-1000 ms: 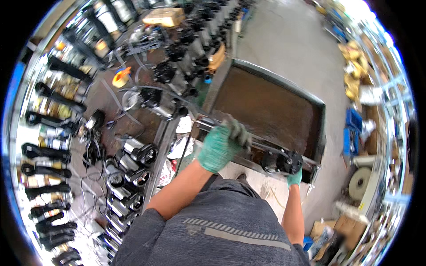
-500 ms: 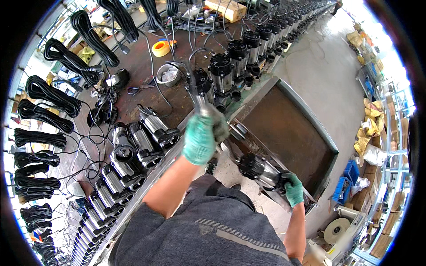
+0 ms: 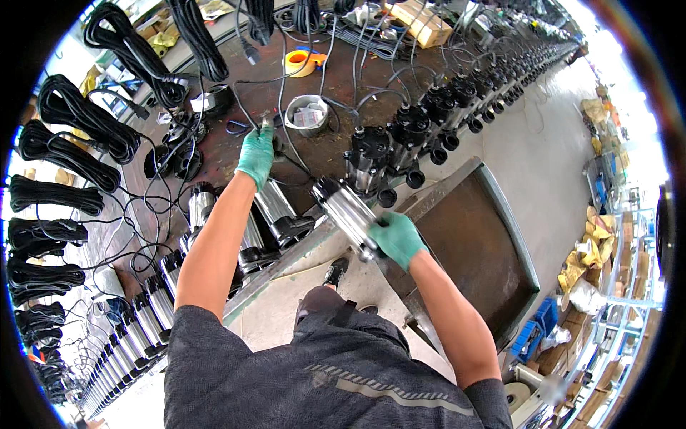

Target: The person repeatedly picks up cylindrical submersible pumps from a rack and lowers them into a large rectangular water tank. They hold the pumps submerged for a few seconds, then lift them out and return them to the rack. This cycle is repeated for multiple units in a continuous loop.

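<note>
My right hand (image 3: 398,238), in a green glove, grips the lower end of a steel-bodied pump (image 3: 348,213) with a black top. The pump is tilted over the bench edge, its top toward the bench, and is slightly blurred. Farther left, my gloved left hand (image 3: 256,155) is closed over the bench, with a black cable (image 3: 245,111) running into its fingers. A small light-coloured tip shows above those fingers; its kind is unclear. Below the left hand lies another steel pump (image 3: 277,205). An upright pump (image 3: 368,157) stands just beyond the held one.
Upright pumps (image 3: 457,100) line the far right edge, and more lie along the left edge (image 3: 146,314). Coiled black cables (image 3: 86,118) hang at left. A white bowl (image 3: 291,118), orange tape roll (image 3: 299,64) and scissors (image 3: 238,128) sit on the bench. A brown metal tray (image 3: 475,247) is at right.
My right hand has brought the pump up and left to the bench edge. My left hand has moved left and away from the upright pumps, over the bench. The view has shifted.
</note>
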{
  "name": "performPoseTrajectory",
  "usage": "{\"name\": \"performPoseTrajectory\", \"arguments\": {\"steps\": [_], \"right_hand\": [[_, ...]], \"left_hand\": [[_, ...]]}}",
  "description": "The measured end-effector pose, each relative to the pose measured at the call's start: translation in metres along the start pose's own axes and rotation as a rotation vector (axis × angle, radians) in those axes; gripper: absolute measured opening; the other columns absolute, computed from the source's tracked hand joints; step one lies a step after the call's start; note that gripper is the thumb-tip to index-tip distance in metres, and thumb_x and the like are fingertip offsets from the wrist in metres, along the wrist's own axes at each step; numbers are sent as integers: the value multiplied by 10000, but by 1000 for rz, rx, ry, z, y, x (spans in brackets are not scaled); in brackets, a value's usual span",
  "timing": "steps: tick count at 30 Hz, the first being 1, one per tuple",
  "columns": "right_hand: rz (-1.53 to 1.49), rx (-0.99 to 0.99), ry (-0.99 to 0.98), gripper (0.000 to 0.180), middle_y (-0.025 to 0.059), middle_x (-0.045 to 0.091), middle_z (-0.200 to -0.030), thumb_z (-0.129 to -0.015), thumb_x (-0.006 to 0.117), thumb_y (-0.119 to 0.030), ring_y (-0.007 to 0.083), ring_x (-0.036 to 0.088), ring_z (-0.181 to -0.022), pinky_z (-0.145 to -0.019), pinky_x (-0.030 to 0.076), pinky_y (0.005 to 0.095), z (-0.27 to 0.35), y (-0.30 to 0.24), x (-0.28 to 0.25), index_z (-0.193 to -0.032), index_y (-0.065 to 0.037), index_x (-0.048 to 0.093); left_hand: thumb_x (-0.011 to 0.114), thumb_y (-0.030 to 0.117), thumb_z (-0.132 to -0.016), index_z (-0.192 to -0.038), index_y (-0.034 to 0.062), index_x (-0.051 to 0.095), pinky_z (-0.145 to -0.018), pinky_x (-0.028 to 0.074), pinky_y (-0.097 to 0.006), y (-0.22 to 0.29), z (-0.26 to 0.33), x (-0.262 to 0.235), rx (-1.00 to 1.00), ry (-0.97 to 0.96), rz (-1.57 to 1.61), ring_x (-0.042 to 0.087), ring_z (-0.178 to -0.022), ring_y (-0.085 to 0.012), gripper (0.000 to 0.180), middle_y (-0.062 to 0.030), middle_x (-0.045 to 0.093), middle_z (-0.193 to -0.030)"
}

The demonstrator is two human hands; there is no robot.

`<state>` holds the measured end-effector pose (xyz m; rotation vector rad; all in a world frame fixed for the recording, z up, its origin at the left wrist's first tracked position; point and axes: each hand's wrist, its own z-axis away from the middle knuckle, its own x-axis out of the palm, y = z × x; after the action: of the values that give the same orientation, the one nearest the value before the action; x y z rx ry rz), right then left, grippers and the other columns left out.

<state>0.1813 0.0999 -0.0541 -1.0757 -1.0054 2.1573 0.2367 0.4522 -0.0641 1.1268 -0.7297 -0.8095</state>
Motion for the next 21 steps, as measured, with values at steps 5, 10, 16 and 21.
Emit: {"name": "performPoseTrajectory", "arguments": {"steps": [5, 10, 16, 21], "right_hand": [[-137, 139, -114, 278, 180, 711, -818, -918, 629, -237, 277, 701, -691, -658, 565, 396, -87, -52, 51, -1007, 18, 699], [117, -22, -70, 297, 209, 731, -919, -930, 655, -295, 343, 702, -857, -818, 538, 431, -139, -45, 82, -1025, -18, 708], [-112, -179, -37, 307, 92, 725, -998, -999, 678, -268, 169, 655, -729, -658, 582, 329, -127, -10, 75, -1202, -37, 670], [-454, 44, -22, 339, 81, 686, -1173, -1039, 610, -189, 124, 611, -963, -814, 529, 275, -57, 41, 39, -1318, 3, 612]], "left_hand": [[524, 412, -1083, -1124, 84, 637, -647, 550, -321, -25, -40, -43, 81, 127, -164, 617, -736, -136, 349, -10, 648, -887], [570, 290, -1077, -1177, 68, 642, -744, 549, -320, -44, -56, -80, 91, 24, -208, 627, -804, -129, 254, -25, 685, -984], [727, 177, -926, -1469, -37, 435, -1178, 356, -396, -27, -16, -65, 565, 415, -645, 495, -1356, -358, 652, -230, 507, -1450], [669, 200, -1003, -1240, 8, 664, -919, 527, -335, 18, 56, 27, 576, 8, -567, 669, -990, -200, 305, -126, 723, -1059]]}}
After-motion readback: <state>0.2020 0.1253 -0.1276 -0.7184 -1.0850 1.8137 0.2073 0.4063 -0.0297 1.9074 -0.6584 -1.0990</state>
